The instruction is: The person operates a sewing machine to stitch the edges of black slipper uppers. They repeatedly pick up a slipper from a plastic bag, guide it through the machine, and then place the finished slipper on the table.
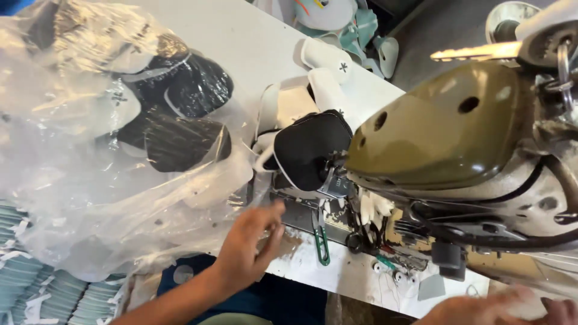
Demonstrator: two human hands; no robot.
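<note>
My left hand (247,244) reaches up from the near edge of the white table (253,42), fingers apart, its tips on the edge of a large clear plastic bag (84,150) holding black and white shoe upper pieces. Just beyond it a black padded piece with white trim (310,150) sits under the head of an olive-green sewing machine (445,126), with white pieces (325,72) behind it. My right hand (500,307) lies low at the bottom right, blurred and partly cut off by the frame.
Green-handled snips (322,241) lie on the table's near edge by the needle plate. Stacks of pale teal cut pieces (36,289) sit at the bottom left. More teal and white pieces (337,18) pile up at the far edge.
</note>
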